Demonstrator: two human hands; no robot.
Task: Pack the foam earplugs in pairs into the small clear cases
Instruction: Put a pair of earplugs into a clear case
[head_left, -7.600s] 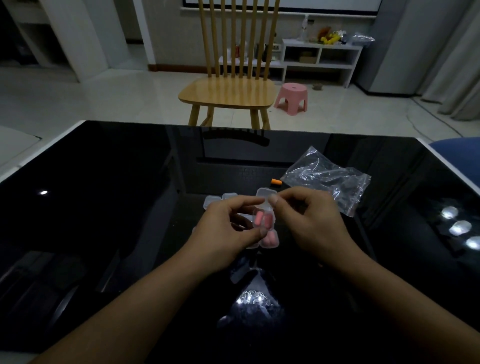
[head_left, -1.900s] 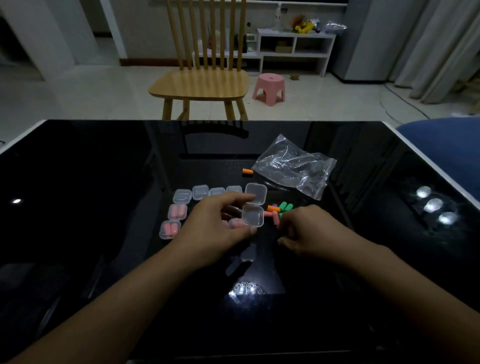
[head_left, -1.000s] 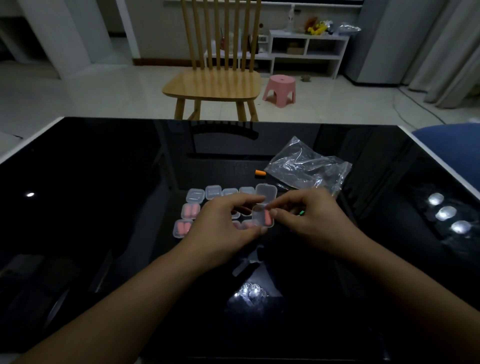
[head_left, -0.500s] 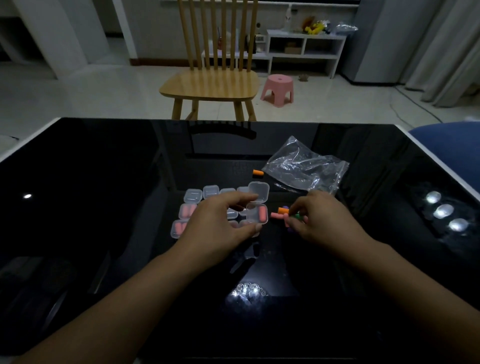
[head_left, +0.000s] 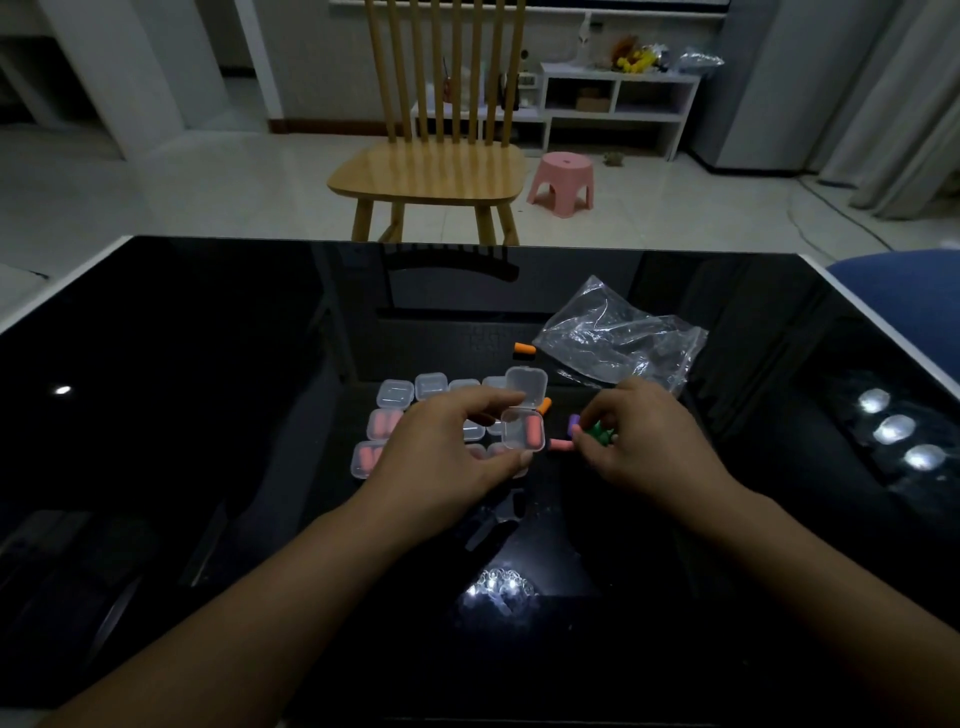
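Clear open case (head_left: 523, 427), one pink earplug inside, gripped by left hand (head_left: 451, 456); right hand (head_left: 643, 442) pinches loose earplugs (head_left: 586, 432).

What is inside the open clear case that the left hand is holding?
One pink earplug lies inside the open case, at its right side. The left hand hides nothing inside it; no second plug shows.

Open clear case (head_left: 522, 435) holds one pink earplug (head_left: 533, 431); lid up

Dim room: wooden chair (head_left: 431, 156), pink stool (head_left: 562, 182), white shelf (head_left: 618, 104) on pale tiled floor (head_left: 182, 192)
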